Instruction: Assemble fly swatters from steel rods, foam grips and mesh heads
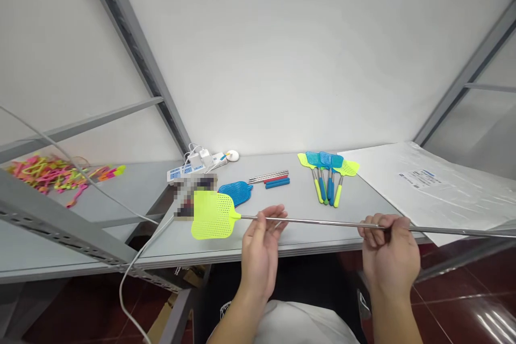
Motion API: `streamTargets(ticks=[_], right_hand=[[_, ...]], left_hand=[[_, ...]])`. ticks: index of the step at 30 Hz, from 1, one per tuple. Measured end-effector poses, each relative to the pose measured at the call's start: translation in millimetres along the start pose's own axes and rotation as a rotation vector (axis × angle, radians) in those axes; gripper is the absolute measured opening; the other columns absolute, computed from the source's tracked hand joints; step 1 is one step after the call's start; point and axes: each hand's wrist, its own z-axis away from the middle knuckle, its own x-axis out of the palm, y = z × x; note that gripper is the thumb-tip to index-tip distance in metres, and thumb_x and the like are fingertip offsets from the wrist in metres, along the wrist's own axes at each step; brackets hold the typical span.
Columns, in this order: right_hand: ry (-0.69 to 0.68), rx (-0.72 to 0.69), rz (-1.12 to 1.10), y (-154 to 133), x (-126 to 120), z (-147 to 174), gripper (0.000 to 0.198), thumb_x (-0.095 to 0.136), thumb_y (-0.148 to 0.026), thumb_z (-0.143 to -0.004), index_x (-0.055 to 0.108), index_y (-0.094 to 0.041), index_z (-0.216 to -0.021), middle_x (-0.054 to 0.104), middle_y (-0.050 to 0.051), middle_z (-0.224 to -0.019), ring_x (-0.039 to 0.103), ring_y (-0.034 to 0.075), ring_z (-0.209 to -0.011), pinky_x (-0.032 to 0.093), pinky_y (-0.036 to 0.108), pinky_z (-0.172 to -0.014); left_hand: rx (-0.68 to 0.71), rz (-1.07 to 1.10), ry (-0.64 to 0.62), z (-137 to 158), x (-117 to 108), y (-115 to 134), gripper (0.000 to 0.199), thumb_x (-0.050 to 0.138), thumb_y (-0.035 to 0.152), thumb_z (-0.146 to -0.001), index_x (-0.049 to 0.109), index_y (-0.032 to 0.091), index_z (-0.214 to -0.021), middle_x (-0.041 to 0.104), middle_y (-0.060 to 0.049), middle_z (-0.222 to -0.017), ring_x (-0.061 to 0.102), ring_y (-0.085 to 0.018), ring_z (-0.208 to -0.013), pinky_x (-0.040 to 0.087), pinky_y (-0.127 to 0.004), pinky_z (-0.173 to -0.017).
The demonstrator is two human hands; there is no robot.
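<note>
A lime-yellow fly swatter [213, 216] with a long telescopic metal rod lies level across the view, above the table's front edge. My left hand [261, 250] holds the thin rod just right of the perforated head, thumb against it and fingers loosely behind. Further right, my right hand [389, 247] is closed around a thicker part of the rod. Beyond that hand the rod runs out of view at the right edge, so its handle end is hidden. Behind the yellow head lies a blue swatter head [235, 193], partly covered.
Metal rods [268, 177] and blue grips [277, 183] lie mid-table. Several finished swatters [327, 174] are fanned out behind. White sheeting [439, 188] covers the right side. A power strip [185, 172] and white cable [129, 274] are at left, with colourful strips [52, 174] beyond the shelf post.
</note>
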Motion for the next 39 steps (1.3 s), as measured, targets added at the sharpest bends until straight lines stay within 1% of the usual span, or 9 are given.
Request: streamTargets(ticks=[5, 9, 11, 16, 20, 25, 28, 31, 39], right_hand=[[0.078, -0.017, -0.011, -8.9, -6.6, -7.6, 0.034, 0.051, -0.040, -0.096, 0.049, -0.020, -0.070, 0.030, -0.008, -0.051, 0.029, 0.009, -0.047, 0.031, 0.025, -0.051], [0.118, 0.018, -0.034, -13.1, -12.3, -15.6, 0.031, 0.051, -0.037, -0.096, 0.047, -0.020, -0.069, 0.030, -0.008, -0.052, 0.027, 0.009, -0.047, 0.032, 0.024, -0.050], [0.084, 0.067, -0.039, -12.5, -11.2, -16.8, 0.031, 0.052, -0.037, -0.096, 0.047, -0.020, -0.069, 0.029, -0.008, -0.052, 0.026, 0.009, -0.048, 0.032, 0.024, -0.051], [-0.024, 0.141, -0.097, 6.1, 17.1, 15.7, 0.033, 0.054, -0.041, -0.094, 0.046, -0.021, -0.069, 0.029, -0.007, -0.055, 0.029, 0.010, -0.051, 0.033, 0.024, -0.052], [-0.275, 0.296, -0.028, 32.0, 43.2, 61.1, 0.037, 0.049, -0.050, -0.094, 0.056, -0.021, -0.072, 0.046, -0.002, -0.070, 0.041, 0.012, -0.061, 0.039, 0.027, -0.058], [-0.409, 0.374, 0.144, 41.6, 37.1, 66.7, 0.035, 0.055, -0.053, -0.091, 0.069, -0.023, -0.103, 0.054, 0.001, -0.084, 0.050, 0.015, -0.076, 0.043, 0.029, -0.073], [-0.379, 0.431, 0.078, 33.5, 26.8, 53.3, 0.036, 0.062, -0.052, -0.088, 0.068, -0.022, -0.107, 0.045, -0.003, -0.067, 0.044, 0.012, -0.062, 0.045, 0.030, -0.071], [-0.278, 0.395, -0.040, 22.9, 20.1, 40.7, 0.024, 0.063, -0.046, -0.088, 0.066, -0.023, -0.092, 0.033, -0.008, -0.056, 0.034, 0.008, -0.050, 0.046, 0.029, -0.067], [-0.011, 0.253, -0.158, -4.1, 6.6, 5.1, 0.028, 0.055, -0.045, -0.092, 0.064, -0.020, -0.082, 0.037, -0.006, -0.054, 0.034, 0.009, -0.051, 0.041, 0.024, -0.056]], left_hand=[[0.131, 0.098, 0.132, -12.2, -6.7, 21.5, 0.029, 0.060, 0.043, -0.092, 0.072, 0.017, -0.098, 0.073, -0.009, -0.099, 0.069, -0.018, -0.087, 0.053, -0.038, -0.089], [0.280, 0.117, 0.211, -21.4, -10.9, 38.2, 0.028, 0.056, 0.042, -0.094, 0.067, 0.026, -0.114, 0.071, -0.005, -0.109, 0.067, -0.019, -0.094, 0.054, -0.038, -0.086], [0.285, 0.082, 0.211, -23.1, -12.3, 40.2, 0.031, 0.059, 0.043, -0.092, 0.066, 0.025, -0.116, 0.071, -0.006, -0.109, 0.067, -0.018, -0.094, 0.053, -0.037, -0.086], [0.205, 0.030, 0.255, -1.8, -6.2, 11.0, 0.032, 0.063, 0.047, -0.088, 0.071, 0.017, -0.100, 0.072, -0.008, -0.099, 0.067, -0.017, -0.093, 0.050, -0.033, -0.089], [0.034, -0.035, 0.090, 23.1, 2.8, -23.1, 0.033, 0.058, 0.047, -0.092, 0.070, 0.018, -0.102, 0.069, -0.011, -0.114, 0.066, -0.020, -0.099, 0.050, -0.034, -0.089], [0.033, -0.004, 0.114, 25.0, 6.0, -23.9, 0.034, 0.060, 0.047, -0.090, 0.070, 0.017, -0.103, 0.071, -0.012, -0.110, 0.068, -0.022, -0.098, 0.051, -0.036, -0.091], [0.088, 0.058, 0.192, 15.6, 5.2, -1.4, 0.032, 0.064, 0.044, -0.088, 0.070, 0.015, -0.099, 0.073, -0.011, -0.102, 0.070, -0.020, -0.086, 0.052, -0.037, -0.089], [0.180, 0.114, 0.290, 4.7, 1.5, 25.8, 0.028, 0.062, 0.041, -0.090, 0.070, 0.015, -0.096, 0.074, -0.009, -0.096, 0.070, -0.017, -0.082, 0.052, -0.034, -0.087], [0.343, 0.157, 0.366, -12.7, -15.9, 66.7, 0.023, 0.057, 0.036, -0.092, 0.069, 0.016, -0.092, 0.073, -0.006, -0.091, 0.067, -0.014, -0.081, 0.051, -0.030, -0.083]])
